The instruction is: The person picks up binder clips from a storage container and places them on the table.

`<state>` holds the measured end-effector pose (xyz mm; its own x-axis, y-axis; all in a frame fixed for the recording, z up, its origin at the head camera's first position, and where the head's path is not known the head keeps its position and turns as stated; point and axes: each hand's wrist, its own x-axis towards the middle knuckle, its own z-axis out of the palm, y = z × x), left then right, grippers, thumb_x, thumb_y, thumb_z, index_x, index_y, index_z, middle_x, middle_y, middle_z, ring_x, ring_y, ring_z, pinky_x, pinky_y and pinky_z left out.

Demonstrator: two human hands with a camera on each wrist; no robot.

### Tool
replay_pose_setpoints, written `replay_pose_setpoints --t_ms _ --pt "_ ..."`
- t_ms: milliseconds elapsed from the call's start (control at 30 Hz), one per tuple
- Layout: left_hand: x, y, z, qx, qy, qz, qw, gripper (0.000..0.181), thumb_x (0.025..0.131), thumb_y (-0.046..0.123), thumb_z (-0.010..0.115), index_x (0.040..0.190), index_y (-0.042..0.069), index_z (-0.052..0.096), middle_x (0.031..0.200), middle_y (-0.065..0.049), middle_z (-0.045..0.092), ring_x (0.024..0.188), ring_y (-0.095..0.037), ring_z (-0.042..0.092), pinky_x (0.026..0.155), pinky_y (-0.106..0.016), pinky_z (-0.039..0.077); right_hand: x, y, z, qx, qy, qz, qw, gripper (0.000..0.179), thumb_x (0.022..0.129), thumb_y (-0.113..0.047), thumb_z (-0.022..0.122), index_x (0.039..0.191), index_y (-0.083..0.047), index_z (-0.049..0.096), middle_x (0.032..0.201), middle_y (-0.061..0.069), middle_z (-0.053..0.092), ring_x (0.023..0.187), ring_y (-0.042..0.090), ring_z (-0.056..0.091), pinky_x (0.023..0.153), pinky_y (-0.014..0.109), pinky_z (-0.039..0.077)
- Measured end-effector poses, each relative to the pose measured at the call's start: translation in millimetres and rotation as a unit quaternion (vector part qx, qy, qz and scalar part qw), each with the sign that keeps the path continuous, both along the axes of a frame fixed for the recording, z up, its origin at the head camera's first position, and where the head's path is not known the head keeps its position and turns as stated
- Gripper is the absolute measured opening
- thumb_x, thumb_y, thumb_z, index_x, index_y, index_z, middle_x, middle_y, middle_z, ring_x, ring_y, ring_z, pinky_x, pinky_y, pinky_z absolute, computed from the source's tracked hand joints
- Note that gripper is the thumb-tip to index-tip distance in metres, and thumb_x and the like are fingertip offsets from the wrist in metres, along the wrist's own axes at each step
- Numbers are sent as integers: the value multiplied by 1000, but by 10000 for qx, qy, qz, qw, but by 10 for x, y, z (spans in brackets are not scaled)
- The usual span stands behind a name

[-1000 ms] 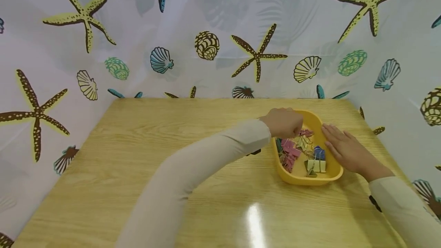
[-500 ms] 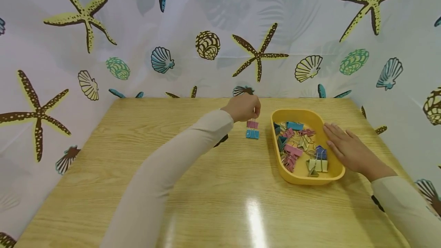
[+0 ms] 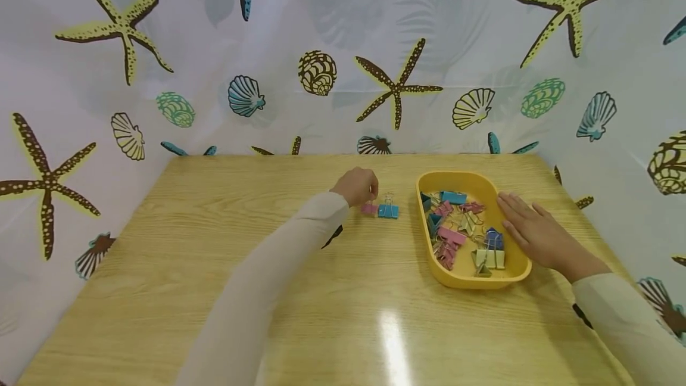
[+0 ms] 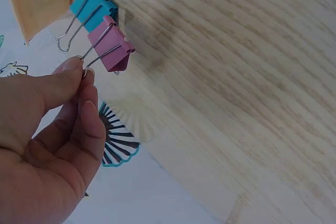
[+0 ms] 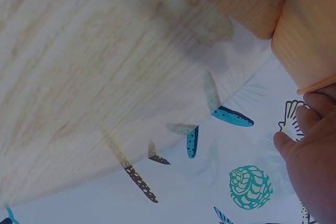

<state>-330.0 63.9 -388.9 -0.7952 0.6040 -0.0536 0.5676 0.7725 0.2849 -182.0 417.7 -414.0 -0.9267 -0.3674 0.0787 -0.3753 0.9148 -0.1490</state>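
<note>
- Plainly, my left hand (image 3: 356, 186) reaches forward over the pale wood-grain desk (image 3: 214, 213), the arm stretched out in its long cream sleeve (image 3: 278, 279).
- Its thumb and fingertips pinch the silvery wire handles (image 4: 94, 44) of a pink metal binder clip (image 4: 113, 48); the other fingers curl toward the palm.
- That clip is just left of a bright blue metal binder clip (image 3: 388, 211) on the desk; whether the two touch, I cannot tell.
- My right hand (image 3: 536, 231), well apart from the left, lies against the right side of a yellow, round-cornered tray (image 3: 471, 283), fingers straight, forearm angling in from the lower right.
- Inside the tray, pink, blue, teal and pale yellow binder clips (image 3: 452, 236) lie loosely mixed.
- Behind the desk hangs white cloth (image 3: 321, 16) printed with starfish and seashells.
</note>
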Motion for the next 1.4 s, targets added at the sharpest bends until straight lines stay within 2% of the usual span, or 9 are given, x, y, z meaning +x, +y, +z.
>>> replay_pose_setpoints --t_ms 200,467,733,1200,1400 --pt "0 -5 -75 92 -196 222 9995 16 92 4 61 89 6 76 94 -4 71 80 -17 63 78 -32 52 7 -12 -8 -52 -2 -40 10000 54 106 -22 36 151 3 19 155 24 19 145 37 9 115 53 -4" --pt "15 0 -149 262 -374 402 9981 16 94 4 58 89 4 73 87 -4 68 76 -15 60 75 -29 51 22 -21 -10 -121 35 -13 9999 54 105 -21 36 150 4 20 155 25 20 145 38 11 115 53 -2" --pt "-18 22 -182 416 -339 327 9980 15 92 2 61 83 6 72 86 -4 68 76 -17 60 76 -31 51 17 -6 -1 -153 60 -25 9999 54 105 -21 37 150 4 21 155 24 20 145 37 11 115 54 -1" --pt "10 21 -169 492 -369 278 9977 7 91 7 66 87 5 72 91 -5 69 76 -16 59 73 -29 50 24 -20 6 -236 37 -65 9997 54 106 -23 34 151 3 19 156 23 18 145 38 11 114 57 4" --pt "10 19 -179 464 -395 265 9978 6 90 8 67 90 5 72 95 -6 69 80 -17 62 75 -30 52 16 -20 15 -240 -3 -65 9997 54 106 -23 34 150 4 20 155 24 19 144 40 13 115 55 1"
